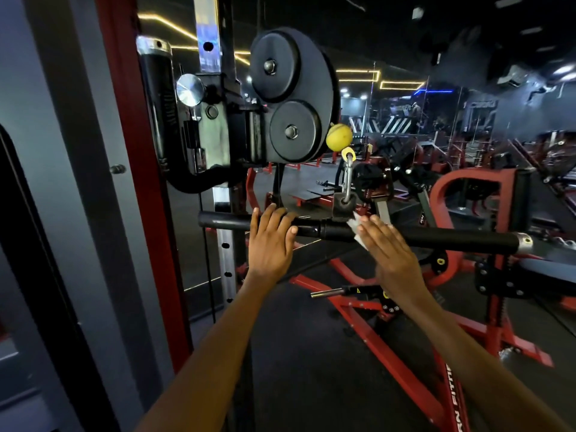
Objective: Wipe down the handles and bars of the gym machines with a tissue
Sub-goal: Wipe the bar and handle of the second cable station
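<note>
My left hand (270, 241) wraps the round, matte-black bar (436, 236). My right hand (389, 254), fingers straight, presses a crumpled white tissue (354, 227) onto it, apparently beside the steel carabiner (346, 182).

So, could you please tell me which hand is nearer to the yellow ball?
Right. The right hand presses a tissue just below the yellow ball; the left hand holds the bar farther left.

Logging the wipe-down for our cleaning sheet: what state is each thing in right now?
Bar: hanging level from the carabiner, held by both hands.
Tissue: pressed flat against the bar near its middle.
Left hand: fingers curled over the bar, steadying it.
Right hand: fingers straight, pressing the tissue.
Carabiner: closed, clipped to the bar's swivel.
</note>
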### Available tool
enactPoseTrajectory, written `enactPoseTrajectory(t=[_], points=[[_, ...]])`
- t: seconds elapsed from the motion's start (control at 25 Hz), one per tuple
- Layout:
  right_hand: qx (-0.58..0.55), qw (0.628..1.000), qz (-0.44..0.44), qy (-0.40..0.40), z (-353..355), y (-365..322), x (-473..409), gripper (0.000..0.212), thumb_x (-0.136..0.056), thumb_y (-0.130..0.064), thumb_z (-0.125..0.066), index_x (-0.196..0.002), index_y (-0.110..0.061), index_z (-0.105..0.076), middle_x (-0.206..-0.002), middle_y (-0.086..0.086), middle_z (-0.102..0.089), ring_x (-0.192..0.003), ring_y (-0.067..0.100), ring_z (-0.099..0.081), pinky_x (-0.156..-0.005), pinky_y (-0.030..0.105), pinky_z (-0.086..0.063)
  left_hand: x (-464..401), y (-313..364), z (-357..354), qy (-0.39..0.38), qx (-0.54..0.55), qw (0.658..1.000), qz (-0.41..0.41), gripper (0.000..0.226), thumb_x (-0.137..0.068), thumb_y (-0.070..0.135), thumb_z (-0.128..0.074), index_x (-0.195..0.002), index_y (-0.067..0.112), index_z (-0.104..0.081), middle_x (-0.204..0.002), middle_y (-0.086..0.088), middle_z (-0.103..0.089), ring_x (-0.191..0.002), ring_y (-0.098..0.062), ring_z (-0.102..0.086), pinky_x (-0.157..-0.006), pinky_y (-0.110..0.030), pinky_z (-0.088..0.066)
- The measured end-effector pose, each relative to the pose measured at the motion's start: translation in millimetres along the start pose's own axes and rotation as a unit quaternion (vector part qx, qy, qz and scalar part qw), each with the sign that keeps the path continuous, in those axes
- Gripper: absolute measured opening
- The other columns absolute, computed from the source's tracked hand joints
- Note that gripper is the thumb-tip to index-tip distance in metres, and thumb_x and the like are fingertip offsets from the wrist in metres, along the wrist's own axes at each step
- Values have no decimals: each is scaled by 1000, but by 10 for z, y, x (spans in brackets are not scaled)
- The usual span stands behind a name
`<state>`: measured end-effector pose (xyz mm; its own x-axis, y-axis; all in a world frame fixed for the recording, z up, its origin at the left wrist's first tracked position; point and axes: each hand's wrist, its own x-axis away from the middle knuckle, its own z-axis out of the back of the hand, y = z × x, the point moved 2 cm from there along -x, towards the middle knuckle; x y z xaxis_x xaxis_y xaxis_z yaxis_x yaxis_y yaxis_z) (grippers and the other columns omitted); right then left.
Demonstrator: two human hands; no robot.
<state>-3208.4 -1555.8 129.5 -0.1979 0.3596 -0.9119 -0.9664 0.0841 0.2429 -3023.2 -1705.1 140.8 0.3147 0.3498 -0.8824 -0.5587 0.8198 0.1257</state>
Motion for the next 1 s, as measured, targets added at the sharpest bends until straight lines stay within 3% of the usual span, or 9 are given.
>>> enactPoseTrajectory(t=[0.12,0.28,0.48,0.52,0.6,0.68,0.8,0.88,1.0], points=[[-24,990,-131,50,-125,-331,-138,51,-88,10,-41,-136,-5,-42,-138,16,-48,-135,27,-34,-115,43,-23,27,54,-65,-21,0,1000,12,53,-102,37,-18,-121,13,-61,-124,-6,-60,-130,-29,-45,-117,-41,-7],[9,998,-66,-4,-107,-242,-152,55,-83,10,-42,-135,-5,-46,-143,11,-44,-136,24,-33,-116,42,-19,89,58,-124,-29,18,999,21,59,-103,41,-11,-127,14,-58,-127,-6,-58,-131,-28,-44,-118,-36,-5],[58,952,-301,9,139,365,-69,59,-76,9,-41,-134,0,-46,-138,16,-47,-135,32,-32,-114,49,-20,105,102,-177,-10,11,1000,-2,54,-103,37,-18,-134,12,-55,-131,-8,-58,-131,-29,-44,-118,-36,-6],[39,950,-309,-3,62,266,-155,58,-76,11,-42,-134,1,-46,-138,17,-47,-134,33,-32,-113,49,-24,100,116,-189,-8,10,1000,3,57,-103,38,-15,-134,11,-55,-131,-8,-58,-131,-30,-45,-118,-37,-7],[8,978,-197,-63,-79,19,-203,57,-78,9,-34,-134,1,-46,-137,17,-47,-131,32,-36,-109,49,-32,98,124,-204,-7,11,1000,16,59,-104,39,-12,-134,11,-54,-132,-8,-58,-132,-30,-44,-117,-40,-9],[33,988,-103,-106,-101,218,-116,61,-76,9,-33,-135,0,-45,-139,15,-46,-133,31,-37,-112,48,-27,100,110,-197,-11,11,1000,16,56,-103,38,-15,-135,12,-54,-132,-8,-57,-133,-29,-43,-118,-39,-8],[67,951,-284,-106,93,896,-50,63,-77,17,-48,-137,-3,-43,-141,14,-45,-136,32,-31,-114,48,-23,87,105,-176,-16,9,1000,-2,50,-102,33,-23,-135,11,-53,-133,-8,-56,-133,-28,-42,-118,-32,-3],[54,914,-387,-104,57,919,-210,57,-83,11,-47,-139,-2,-39,-138,19,-46,-132,34,-36,-110,45,-32,55,147,-187,-16,9,1000,-6,48,-101,31,-26,-135,11,-53,-133,-7,-57,-132,-27,-42,-118,-31,-2],[-33,957,-239,-161,-257,266,-515,55,-80,14,-47,-134,3,-44,-131,23,-50,-121,36,-46,-104,38,-39,58,171,-226,-14,16,1000,11,48,-102,32,-25,-135,12,-53,-132,-7,-57,-133,-26,-40,-119,-30,-1]])
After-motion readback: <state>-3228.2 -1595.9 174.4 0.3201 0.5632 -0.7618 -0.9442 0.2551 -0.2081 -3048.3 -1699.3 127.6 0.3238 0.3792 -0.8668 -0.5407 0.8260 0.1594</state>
